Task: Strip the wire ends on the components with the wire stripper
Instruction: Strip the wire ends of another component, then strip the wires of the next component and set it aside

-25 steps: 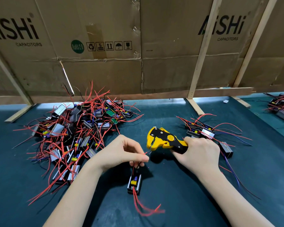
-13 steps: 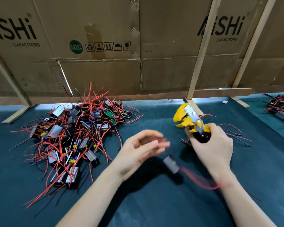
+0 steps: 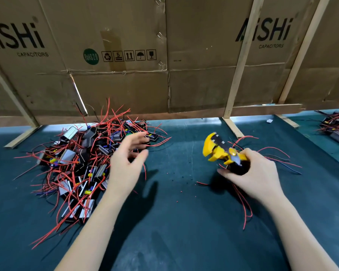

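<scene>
Components (image 3: pixel 80 163) with red wires lie heaped on the dark green desk (image 3: pixel 174 222), and every place here is told from that heap. Above its right edge the left hand (image 3: pixel 125 163) hovers, fingers loosely spread and holding nothing. Well to the heap's right, the right hand (image 3: pixel 250 177) grips the black handle of the yellow wire stripper (image 3: pixel 219 151), its head tilted up and toward the heap, with a smaller cluster of red-wired components (image 3: pixel 272 155) just beyond.

It was an electronics assembly workshop: a green bench mat (image 3: pixel 174 241) held piles of wired components (image 3: pixel 82 159), backed by capacitor cartons (image 3: pixel 125 75) braced with wooden battens (image 3: pixel 241 61).
</scene>
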Available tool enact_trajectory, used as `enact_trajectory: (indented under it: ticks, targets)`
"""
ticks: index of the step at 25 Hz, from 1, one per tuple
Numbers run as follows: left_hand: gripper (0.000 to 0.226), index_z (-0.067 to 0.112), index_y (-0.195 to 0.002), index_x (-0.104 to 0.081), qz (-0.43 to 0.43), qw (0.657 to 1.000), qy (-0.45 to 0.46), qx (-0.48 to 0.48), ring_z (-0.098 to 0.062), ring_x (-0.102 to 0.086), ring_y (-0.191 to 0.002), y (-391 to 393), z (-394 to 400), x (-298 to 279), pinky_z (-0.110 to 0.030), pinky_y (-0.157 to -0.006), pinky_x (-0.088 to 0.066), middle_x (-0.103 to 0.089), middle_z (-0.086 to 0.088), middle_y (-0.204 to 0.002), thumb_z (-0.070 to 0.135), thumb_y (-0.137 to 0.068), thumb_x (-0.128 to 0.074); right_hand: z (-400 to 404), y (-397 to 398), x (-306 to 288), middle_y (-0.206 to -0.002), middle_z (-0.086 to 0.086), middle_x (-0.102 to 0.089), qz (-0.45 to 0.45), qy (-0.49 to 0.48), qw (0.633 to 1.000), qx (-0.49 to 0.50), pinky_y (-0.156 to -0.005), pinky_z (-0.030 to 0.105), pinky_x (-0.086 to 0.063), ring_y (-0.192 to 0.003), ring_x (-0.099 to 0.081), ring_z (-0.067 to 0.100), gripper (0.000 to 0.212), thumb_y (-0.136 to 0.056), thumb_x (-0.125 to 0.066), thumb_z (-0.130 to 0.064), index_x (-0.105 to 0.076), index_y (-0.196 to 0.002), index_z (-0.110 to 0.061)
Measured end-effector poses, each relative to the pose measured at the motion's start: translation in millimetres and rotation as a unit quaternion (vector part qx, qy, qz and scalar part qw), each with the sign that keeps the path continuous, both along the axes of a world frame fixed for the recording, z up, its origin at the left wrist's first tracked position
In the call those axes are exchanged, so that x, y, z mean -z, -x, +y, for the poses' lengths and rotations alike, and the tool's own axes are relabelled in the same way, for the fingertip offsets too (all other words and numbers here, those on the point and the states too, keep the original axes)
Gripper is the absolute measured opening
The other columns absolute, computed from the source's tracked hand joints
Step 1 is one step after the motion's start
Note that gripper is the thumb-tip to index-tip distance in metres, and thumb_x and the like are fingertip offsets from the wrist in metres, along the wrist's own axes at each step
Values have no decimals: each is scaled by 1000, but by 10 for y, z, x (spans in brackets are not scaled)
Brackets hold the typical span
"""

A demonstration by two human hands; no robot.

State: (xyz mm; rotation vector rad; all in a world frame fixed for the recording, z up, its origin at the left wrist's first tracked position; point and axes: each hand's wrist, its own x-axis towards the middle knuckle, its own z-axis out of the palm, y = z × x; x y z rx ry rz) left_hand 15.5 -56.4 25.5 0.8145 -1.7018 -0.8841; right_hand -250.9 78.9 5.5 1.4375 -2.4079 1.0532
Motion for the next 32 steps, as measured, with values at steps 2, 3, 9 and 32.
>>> enact_trajectory:
  ticks: [2,3,9,32]
  targets:
    - [37,17,-110,-65,-23,992,39,-122,-9,-64,-92,-128,-112,14,-26,-86,-50,-70,1,-100,-10,-85,-57,-30,10,82,-85,-7,-62,115,-82,990,29,-79,38,-37,-89,-58,23,47,-62,-77,-60,-56,-85,-25]
    - [37,17,-105,-66,-23,985,50,-161,-7,-63,-88,-185,-154,25,-21,-83,-49,-70,0,-97,-11,-84,-55,-40,30,117,-91,-3,-64,158,-114,979,54,-82,38,-34,-95,-58,26,50,-64,-75,-59,-58,-92,-22]
    - [33,12,-106,-66,-34,952,119,-280,-18,-55,-84,-405,-314,22,-9,-77,-40,-61,-1,-94,-6,-82,-53,13,210,131,-92,17,-63,175,-102,953,225,-81,41,-31,-92,-56,36,46,-66,-81,-33,-60,-96,-5]
    - [43,17,-137,-52,-532,803,139,-230,-34,-43,-116,-243,-488,182,-41,-89,-39,-51,-11,-124,15,-94,-56,-92,-335,62,-99,27,-65,-400,73,897,-175,-82,37,-45,-95,-62,43,46,-66,-74,-67,-75,-89,-27]
